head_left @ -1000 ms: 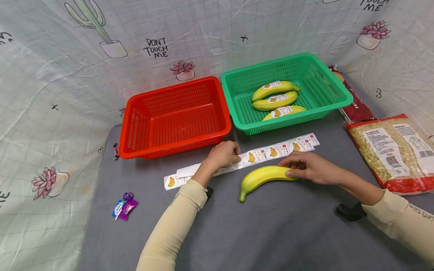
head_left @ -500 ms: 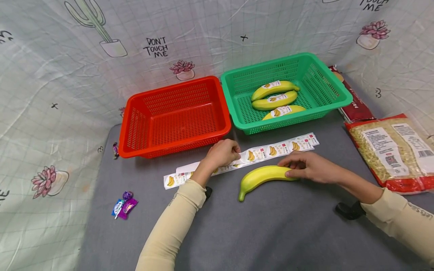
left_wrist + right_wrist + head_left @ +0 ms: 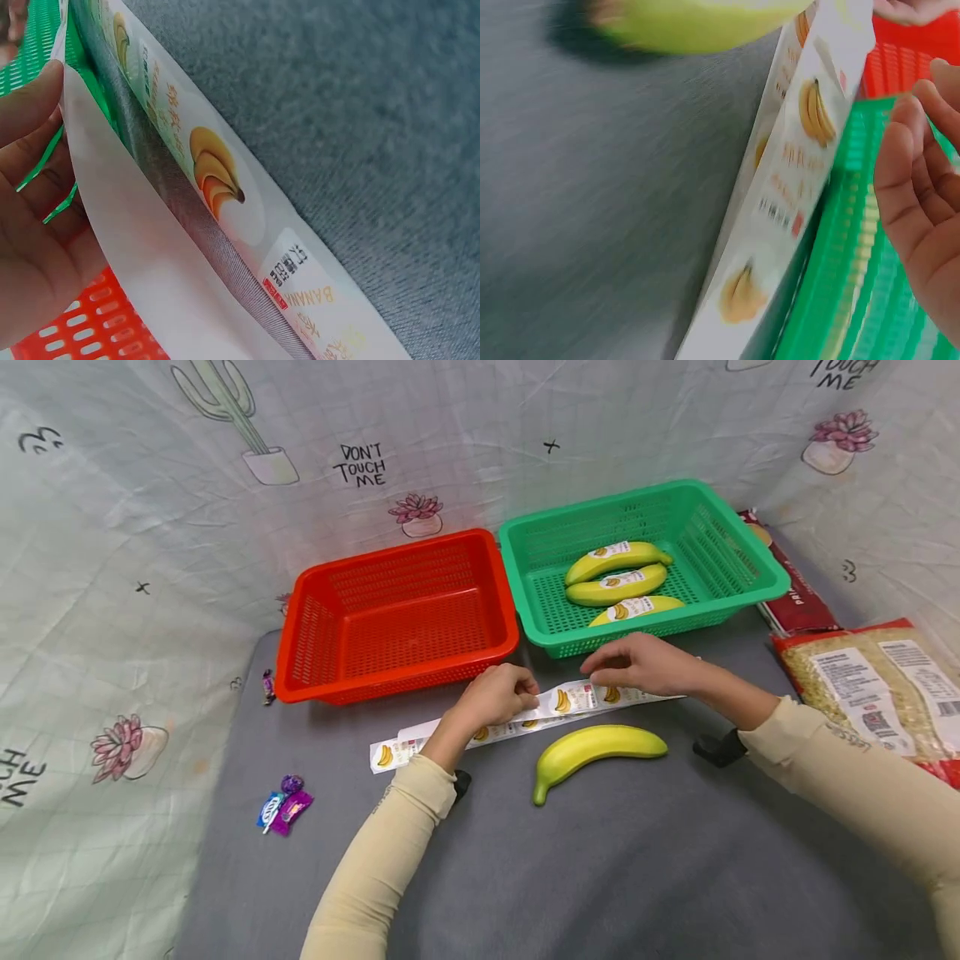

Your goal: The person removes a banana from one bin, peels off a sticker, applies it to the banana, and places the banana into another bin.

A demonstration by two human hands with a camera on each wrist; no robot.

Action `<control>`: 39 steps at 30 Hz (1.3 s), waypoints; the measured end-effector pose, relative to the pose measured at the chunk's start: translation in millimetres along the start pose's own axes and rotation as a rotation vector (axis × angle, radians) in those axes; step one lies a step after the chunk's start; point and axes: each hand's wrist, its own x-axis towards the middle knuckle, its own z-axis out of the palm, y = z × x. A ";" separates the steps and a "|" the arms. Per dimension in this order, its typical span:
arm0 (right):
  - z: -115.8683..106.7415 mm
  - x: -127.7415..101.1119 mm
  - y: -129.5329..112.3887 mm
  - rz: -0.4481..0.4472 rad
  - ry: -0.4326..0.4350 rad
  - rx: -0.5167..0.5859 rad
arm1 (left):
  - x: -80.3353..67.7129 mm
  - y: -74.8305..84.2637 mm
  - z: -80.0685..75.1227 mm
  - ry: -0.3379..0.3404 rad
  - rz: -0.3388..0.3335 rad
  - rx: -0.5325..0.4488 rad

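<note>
My left hand (image 3: 489, 700) pinches a strip of banana stickers (image 3: 572, 698) between thumb and fingers. In the left wrist view, the strip's white backing (image 3: 139, 247) stands lifted beside a second printed strip (image 3: 225, 176) that lies on the table. My right hand (image 3: 647, 663) hovers over the right part of the stickers, fingers loosely bent, thumb and fingertips apart with nothing between them. Nearer the person, a yellow banana (image 3: 600, 747) lies on the table, untouched, with no sticker on its visible side.
A red basket (image 3: 397, 679) stands behind the left hand. Beside it a green basket (image 3: 660, 625) holds three stickered bananas (image 3: 617, 586). A bag of grain (image 3: 862, 685) and a dark red packet (image 3: 798, 593) lie at right. Small wrapped candies (image 3: 288, 810) lie at left.
My right hand has let go of the banana and moved up and left over the sticker strip. My left hand keeps its pinch on the strip. The head view has shifted slightly.
</note>
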 end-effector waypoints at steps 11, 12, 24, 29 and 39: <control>24.3 41.9 -7.6 -0.050 -0.024 -0.091 | -4.8 2.4 0.9 0.000 0.002 -0.018; 25.2 42.1 -7.9 -0.048 -0.019 -0.093 | -4.9 2.5 0.9 0.000 0.002 -0.020; 26.4 41.9 -3.2 -0.029 -0.006 -0.083 | -5.6 -0.6 4.7 0.013 0.001 -0.022; 24.9 39.7 0.1 -0.031 -0.006 -0.052 | -5.2 -1.0 6.1 0.025 -0.006 -0.013; 21.2 34.7 0.6 -0.003 -0.006 0.047 | -6.5 -2.1 8.6 0.039 -0.035 0.022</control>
